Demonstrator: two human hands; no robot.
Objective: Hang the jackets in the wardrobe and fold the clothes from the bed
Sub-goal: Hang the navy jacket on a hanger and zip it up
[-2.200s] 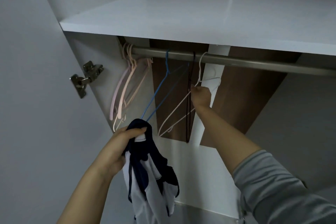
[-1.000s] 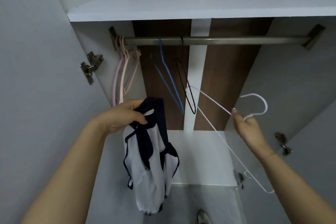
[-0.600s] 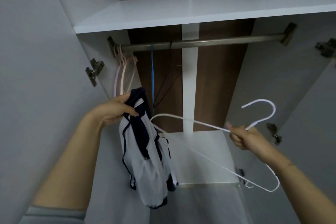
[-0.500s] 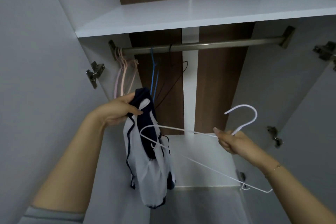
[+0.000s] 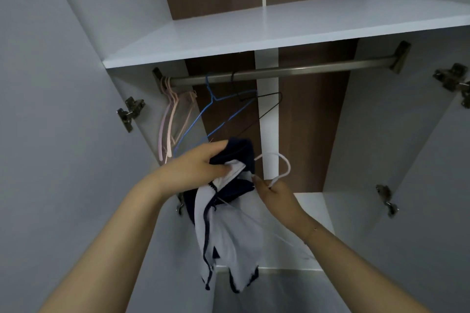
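A: Far left?
B: Open wardrobe [image 5: 381, 134], white walls, brown back panels. Door hinge [image 5: 131, 113] on left wall.

A: On the rail?
B: Metal rail [image 5: 318, 68] under white shelf [image 5: 279, 25]. Bunch of pink hangers [image 5: 169, 119] at rail's left end, against the side wall. Next right, blue wire hanger [image 5: 216, 114], then black wire hanger [image 5: 264, 107], both hooked on rail, both tilted, overlapping. Rest of rail to the right bare.

A: Left hand?
B: Left hand [image 5: 201, 168] fingers and thumb curled tight, pinching collar area of navy and white jacket [image 5: 229, 223]. Held up in front of wardrobe opening, below the rail, not on it.

A: Jacket itself?
B: Bunched, hanging down from the grip, navy at top, white body with navy trim lower. Bottom edge reaching level with front edge of lower wardrobe board.

A: Right hand?
B: Right hand [image 5: 274, 193] fingers closed round neck of white wire hanger [image 5: 282, 168], just below hook. Hook sticking up, just beside jacket's navy collar. Hanger's shoulder wires running down behind and right of the jacket, faint, blurred. Whether any wire is inside the garment: cannot tell.

A: Far right?
B: Two hinges on right side, upper hinge [image 5: 452, 79] and lower hinge [image 5: 386, 201]. White lower board [image 5: 312, 211] inside wardrobe, behind right forearm.
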